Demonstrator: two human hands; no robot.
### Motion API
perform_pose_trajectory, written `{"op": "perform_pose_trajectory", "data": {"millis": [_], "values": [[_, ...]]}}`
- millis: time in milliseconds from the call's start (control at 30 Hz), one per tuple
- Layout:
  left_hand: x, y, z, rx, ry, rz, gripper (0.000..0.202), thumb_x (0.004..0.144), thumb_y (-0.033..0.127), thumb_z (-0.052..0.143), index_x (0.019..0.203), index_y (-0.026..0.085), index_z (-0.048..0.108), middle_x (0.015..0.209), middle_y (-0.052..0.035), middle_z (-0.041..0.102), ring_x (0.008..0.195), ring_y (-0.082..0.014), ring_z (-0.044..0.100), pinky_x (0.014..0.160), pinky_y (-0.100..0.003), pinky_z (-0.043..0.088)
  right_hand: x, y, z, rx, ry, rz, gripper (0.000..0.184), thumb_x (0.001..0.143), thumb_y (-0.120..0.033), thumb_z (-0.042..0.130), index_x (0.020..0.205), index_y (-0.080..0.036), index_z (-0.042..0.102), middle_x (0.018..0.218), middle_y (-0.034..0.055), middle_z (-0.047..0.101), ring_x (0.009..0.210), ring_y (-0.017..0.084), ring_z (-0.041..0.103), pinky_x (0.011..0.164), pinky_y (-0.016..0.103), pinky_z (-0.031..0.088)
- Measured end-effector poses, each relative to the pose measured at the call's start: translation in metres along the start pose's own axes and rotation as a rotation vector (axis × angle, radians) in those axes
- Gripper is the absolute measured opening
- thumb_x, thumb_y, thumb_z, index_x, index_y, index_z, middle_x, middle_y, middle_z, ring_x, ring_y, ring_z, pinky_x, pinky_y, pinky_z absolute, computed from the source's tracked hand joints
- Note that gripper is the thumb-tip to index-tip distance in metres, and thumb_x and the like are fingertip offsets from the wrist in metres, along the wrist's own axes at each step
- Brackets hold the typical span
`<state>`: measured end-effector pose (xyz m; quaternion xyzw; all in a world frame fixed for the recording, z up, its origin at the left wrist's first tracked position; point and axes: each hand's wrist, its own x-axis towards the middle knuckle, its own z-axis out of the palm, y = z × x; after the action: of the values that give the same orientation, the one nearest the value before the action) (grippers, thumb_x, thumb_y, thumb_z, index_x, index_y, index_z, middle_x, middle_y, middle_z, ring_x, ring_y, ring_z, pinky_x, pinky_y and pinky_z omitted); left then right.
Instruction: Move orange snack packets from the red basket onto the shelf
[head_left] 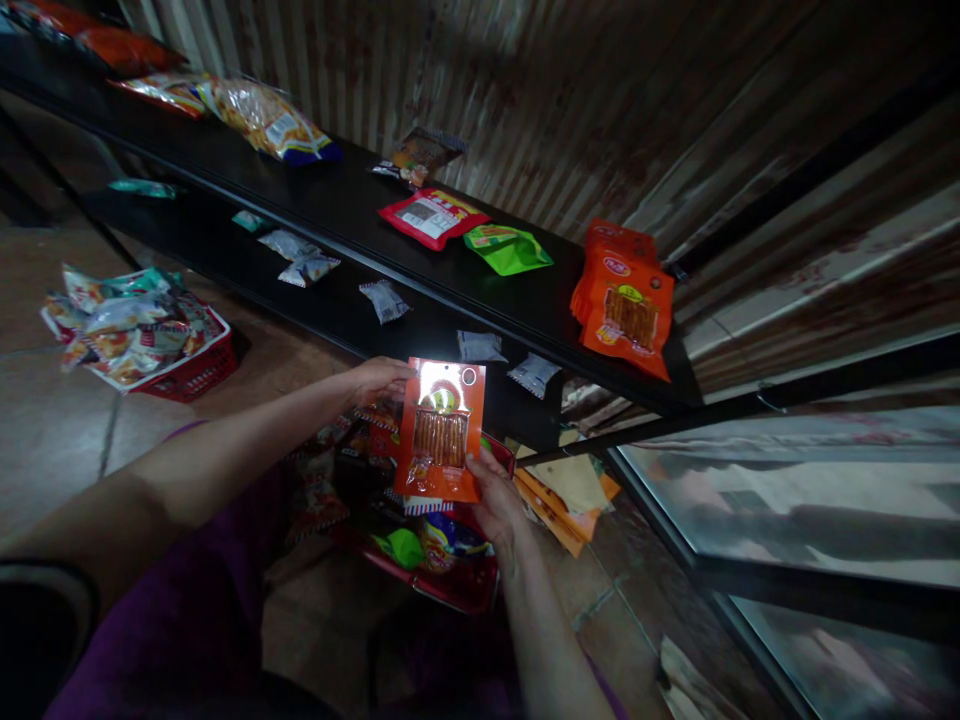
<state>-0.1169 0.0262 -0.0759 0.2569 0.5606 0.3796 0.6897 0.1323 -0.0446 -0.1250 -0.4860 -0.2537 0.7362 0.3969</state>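
Observation:
Between my two hands is an orange snack packet (441,432) with a clear window showing brown sticks. My left hand (381,381) grips its upper left edge, and my right hand (495,495) grips its lower right edge. Below the packet stands a red basket (465,592) filled with mixed snack bags, among them a green packet (405,547) and a blue one (454,537). To the right on the black upper shelf (352,220), a stack of similar orange packets (626,300) lies near the shelf's end.
A red packet (433,217), a bright green packet (508,248) and larger chip bags (262,115) lie along the upper shelf. Small silver packets (384,300) are scattered on the lower shelf. Another full red basket (187,365) stands on the left floor. Cardboard pieces (566,490) lie right.

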Motion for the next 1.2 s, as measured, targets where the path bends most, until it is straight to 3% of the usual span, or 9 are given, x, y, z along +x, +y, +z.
{"op": "perform_pose_trajectory", "data": {"millis": [200, 367, 633, 767, 933, 1200], "values": [[-0.003, -0.017, 0.009, -0.036, -0.133, -0.061, 0.016, 0.064, 0.017, 0.079, 0.07, 0.013, 0.066, 0.068, -0.0046, 0.069, 0.058, -0.0118, 0.061, 0.061, -0.024, 0.048, 0.004, 0.004, -0.001, 0.057, 0.049, -0.035, 0.029, 0.063, -0.022, 0.079, 0.091, -0.023, 0.071, 0.09, 0.0008, 0.077, 0.08, 0.02, 0.071, 0.077, 0.034, 0.056], [-0.003, -0.027, 0.013, -0.033, -0.088, -0.033, 0.011, 0.067, 0.016, 0.074, 0.067, 0.014, 0.063, 0.062, -0.0003, 0.065, 0.054, -0.0102, 0.058, 0.06, -0.024, 0.047, 0.002, 0.002, 0.003, 0.089, 0.071, -0.067, 0.031, 0.064, -0.023, 0.078, 0.094, -0.023, 0.071, 0.091, 0.0014, 0.077, 0.078, 0.02, 0.071, 0.072, 0.032, 0.056], [-0.007, -0.028, 0.018, -0.093, -0.051, 0.002, 0.023, 0.067, 0.031, 0.077, 0.081, 0.014, 0.068, 0.074, -0.004, 0.07, 0.06, -0.0132, 0.062, 0.059, -0.025, 0.047, -0.005, 0.001, 0.013, 0.1, 0.021, -0.084, 0.029, 0.063, -0.025, 0.078, 0.091, -0.024, 0.071, 0.087, 0.0008, 0.076, 0.088, 0.023, 0.07, 0.077, 0.035, 0.055], [-0.008, -0.03, 0.018, -0.096, -0.031, 0.028, 0.021, 0.071, 0.032, 0.073, 0.083, 0.015, 0.069, 0.077, -0.0035, 0.071, 0.059, -0.0141, 0.063, 0.057, -0.026, 0.048, -0.004, 0.006, 0.015, 0.106, 0.007, -0.091, 0.027, 0.061, -0.026, 0.08, 0.087, -0.023, 0.071, 0.082, 0.0, 0.075, 0.075, 0.019, 0.069, 0.069, 0.03, 0.054], [-0.012, -0.03, 0.019, -0.007, 0.005, 0.084, 0.021, 0.077, 0.034, 0.066, 0.09, 0.018, 0.069, 0.079, -0.0016, 0.072, 0.061, -0.0146, 0.063, 0.057, -0.026, 0.049, 0.003, 0.007, 0.014, 0.099, 0.15, -0.034, 0.025, 0.059, -0.025, 0.082, 0.08, -0.023, 0.068, 0.065, -0.0054, 0.07, 0.05, 0.009, 0.057, 0.05, 0.02, 0.045], [-0.014, -0.033, 0.026, 0.118, -0.001, 0.109, 0.017, 0.076, 0.036, 0.064, 0.081, 0.02, 0.068, 0.079, -0.0014, 0.07, 0.065, -0.0155, 0.062, 0.058, -0.024, 0.047, 0.009, -0.01, 0.018, 0.124, 0.202, -0.176, 0.025, 0.061, -0.033, 0.082, 0.079, -0.023, 0.069, 0.077, -0.003, 0.075, 0.064, 0.011, 0.065, 0.057, 0.02, 0.049]]}}
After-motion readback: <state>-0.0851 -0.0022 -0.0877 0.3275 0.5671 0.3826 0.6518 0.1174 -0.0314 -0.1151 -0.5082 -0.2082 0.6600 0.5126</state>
